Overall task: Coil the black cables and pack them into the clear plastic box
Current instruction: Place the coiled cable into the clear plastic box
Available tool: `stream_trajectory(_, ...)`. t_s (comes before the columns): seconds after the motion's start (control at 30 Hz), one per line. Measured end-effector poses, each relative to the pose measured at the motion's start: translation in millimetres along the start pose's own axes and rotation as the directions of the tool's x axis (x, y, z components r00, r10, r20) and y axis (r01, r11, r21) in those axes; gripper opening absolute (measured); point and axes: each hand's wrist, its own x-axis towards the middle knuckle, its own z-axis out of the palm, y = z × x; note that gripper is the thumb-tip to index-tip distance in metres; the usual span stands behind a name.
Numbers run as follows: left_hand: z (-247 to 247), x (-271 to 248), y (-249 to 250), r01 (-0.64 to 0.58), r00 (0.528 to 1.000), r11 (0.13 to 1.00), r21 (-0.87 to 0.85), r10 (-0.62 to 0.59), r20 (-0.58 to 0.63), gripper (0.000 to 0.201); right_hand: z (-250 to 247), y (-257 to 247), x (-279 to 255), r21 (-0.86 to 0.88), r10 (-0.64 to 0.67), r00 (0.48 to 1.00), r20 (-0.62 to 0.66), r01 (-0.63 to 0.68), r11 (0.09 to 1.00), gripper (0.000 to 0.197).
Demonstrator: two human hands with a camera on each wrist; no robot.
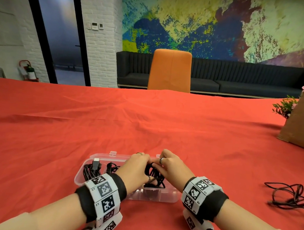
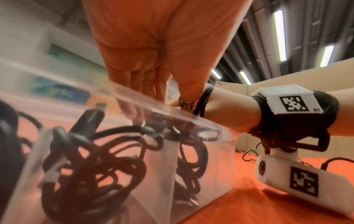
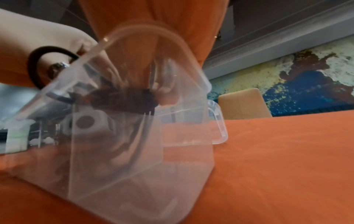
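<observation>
A clear plastic box (image 1: pixel 82 177) lies open on the red cloth near the front edge. Its left compartments hold coiled black cables (image 1: pixel 90 171), one with a USB plug (image 1: pixel 96 162) sticking up. Over the right part of the box my left hand (image 1: pixel 143 166) and right hand (image 1: pixel 160 166) both grip one coiled black cable (image 1: pixel 155 177) and hold it down into the box. In the left wrist view my left hand (image 2: pixel 159 94) reaches over the box wall (image 2: pixel 214 159) with a cable loop (image 2: pixel 203 101) by the thumb. The right wrist view shows the bundle (image 3: pixel 124 101) blurred through the box wall (image 3: pixel 143 159).
A loose tangled black cable (image 1: pixel 288 196) lies on the cloth at the right. A cardboard box (image 1: pixel 302 124) and a small plant (image 1: pixel 285 107) stand at the far right. An orange chair (image 1: pixel 170 71) is behind the table. Bare red cloth (image 1: pixel 111 121) stretches beyond the box.
</observation>
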Motion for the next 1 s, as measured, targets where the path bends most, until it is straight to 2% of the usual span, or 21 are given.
stream_trajectory(0.1, -3.2, 0.9, 3.4, -0.040, 0.999, 0.997, 0.072, 0.039, 0.014, 0.042, -0.7, -1.6, 2.7, 0.080, 0.001, 0.999, -0.034, 0.002, 0.997, 0.026)
stream_trajectory(0.2, -5.7, 3.1, 3.5, -0.036, 0.998, 0.997, 0.061, 0.033, 0.051, 0.043, -3.5, -3.5, 2.8, 0.217, 0.081, 0.993, -0.086, -0.061, 0.974, 0.013)
stream_trajectory(0.37, -8.5, 3.5, -0.3, -0.001, 0.998, 1.000, -0.005, 0.001, 0.065, 0.044, -8.0, -3.1, -6.3, 0.279, 0.104, 0.993, -0.053, -0.085, 0.957, 0.014)
stream_trajectory(0.5, -6.0, 5.3, -4.1, 0.007, 0.999, 0.999, -0.051, -0.005, 0.053, 0.044, -12.5, 2.6, -17.2, 0.220, 0.109, 0.994, 0.016, -0.110, 0.969, 0.026)
stream_trajectory(0.63, 1.8, 8.4, -3.6, -0.009, 0.999, 0.995, -0.098, 0.012, 0.032, 0.032, -12.9, 6.2, -23.8, 0.185, 0.149, 0.989, 0.006, -0.148, 0.972, 0.017)
stream_trajectory(0.7, 3.1, 10.3, -4.6, -0.011, 1.000, 0.996, -0.090, 0.013, 0.027, 0.025, -14.6, 5.9, -23.7, 0.199, 0.157, 0.987, 0.015, -0.157, 0.967, 0.017)
stream_trajectory(0.83, 2.5, 13.2, -3.5, 0.006, 0.999, 0.999, -0.038, -0.005, 0.040, 0.013, -18.9, 7.4, -22.4, 0.282, 0.187, 0.979, 0.077, -0.202, 0.938, 0.032)
stream_trajectory(0.93, 1.7, 16.0, -0.5, 0.024, 0.999, 1.000, -0.012, -0.023, 0.041, 0.021, -20.9, 7.0, -22.6, 0.264, 0.160, 0.981, 0.109, -0.184, 0.947, 0.017)
stream_trajectory(1.0, 2.2, 16.6, 0.8, 0.037, 0.998, 0.999, 0.014, -0.038, 0.042, 0.025, -20.4, 8.2, -20.4, 0.242, 0.161, 0.981, 0.111, -0.183, 0.953, 0.015)
